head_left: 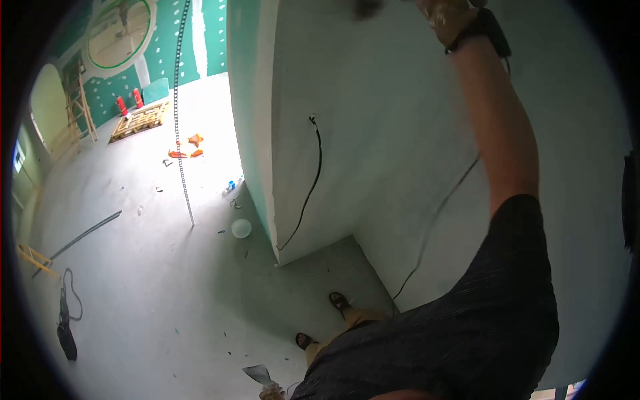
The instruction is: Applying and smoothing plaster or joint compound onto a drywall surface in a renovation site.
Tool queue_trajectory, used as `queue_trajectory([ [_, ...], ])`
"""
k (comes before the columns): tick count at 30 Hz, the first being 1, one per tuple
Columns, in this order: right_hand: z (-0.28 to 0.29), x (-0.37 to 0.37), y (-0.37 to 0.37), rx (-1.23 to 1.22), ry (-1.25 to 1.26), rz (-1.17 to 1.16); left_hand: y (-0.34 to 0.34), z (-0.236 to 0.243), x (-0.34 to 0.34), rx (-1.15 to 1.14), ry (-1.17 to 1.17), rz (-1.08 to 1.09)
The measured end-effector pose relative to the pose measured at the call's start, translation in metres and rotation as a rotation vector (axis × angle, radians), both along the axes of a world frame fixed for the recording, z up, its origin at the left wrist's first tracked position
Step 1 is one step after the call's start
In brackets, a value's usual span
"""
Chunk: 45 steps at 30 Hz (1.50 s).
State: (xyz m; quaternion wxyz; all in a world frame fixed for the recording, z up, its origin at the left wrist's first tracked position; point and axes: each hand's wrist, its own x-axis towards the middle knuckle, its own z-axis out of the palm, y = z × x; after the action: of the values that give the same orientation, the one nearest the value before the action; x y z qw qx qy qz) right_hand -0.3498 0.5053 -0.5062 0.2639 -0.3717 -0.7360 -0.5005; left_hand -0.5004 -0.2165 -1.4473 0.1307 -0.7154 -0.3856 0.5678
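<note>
My right arm reaches up along the pale wall (393, 133), and my right hand (440, 15), in a tan covering with white flecks, is at the top edge, a dark band on its wrist. Its fingers are mostly cut off, with a blurred dark shape nearby. Low in view, my left hand (271, 392) is closed on a metal putty knife (257, 373) with a wide blade. A black cable (313, 173) hangs from the wall beside me; another (433, 220) runs down the right-hand wall.
Below are my feet (337, 301), a white round object (241, 228), orange scraps (197, 141), a black bag (65, 337) and metal strips (87, 233). A pallet (137, 123), red cylinders (121, 105) and ladders (83, 110) stand near the green wall (167, 40).
</note>
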Motion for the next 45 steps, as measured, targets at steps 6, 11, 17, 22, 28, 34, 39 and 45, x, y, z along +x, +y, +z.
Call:
queue_trajectory([
  [6,-0.001,0.048,0.074,0.252,-0.433,-0.479,-0.042,0.015,0.015,-0.058,-0.104,-0.028],
  [11,-0.051,0.04,0.083,0.0,-0.219,-0.1,-0.055,0.032,0.013,-0.212,-0.201,-0.063],
  [17,-0.185,0.089,0.107,-0.132,-0.136,-0.102,-0.011,0.064,-0.005,-0.485,0.094,-0.613],
  [22,-0.346,0.118,0.15,-0.501,-0.063,-0.225,-0.013,0.107,0.017,-0.606,1.722,-2.554],
  [28,-0.462,0.087,0.109,-0.535,-0.082,0.158,-0.007,0.159,0.02,-0.423,1.269,-2.345],
  [34,-0.596,0.051,0.088,-0.618,-0.111,0.243,0.019,0.213,0.038,-0.641,1.103,-2.34],
  [39,-0.708,0.024,0.074,-1.026,0.237,0.32,0.075,0.268,0.087,-0.888,1.059,-2.615],
  [45,-0.795,0.061,0.023,-1.848,0.158,-0.031,0.073,0.227,0.097,-1.064,2.044,-2.564],
])
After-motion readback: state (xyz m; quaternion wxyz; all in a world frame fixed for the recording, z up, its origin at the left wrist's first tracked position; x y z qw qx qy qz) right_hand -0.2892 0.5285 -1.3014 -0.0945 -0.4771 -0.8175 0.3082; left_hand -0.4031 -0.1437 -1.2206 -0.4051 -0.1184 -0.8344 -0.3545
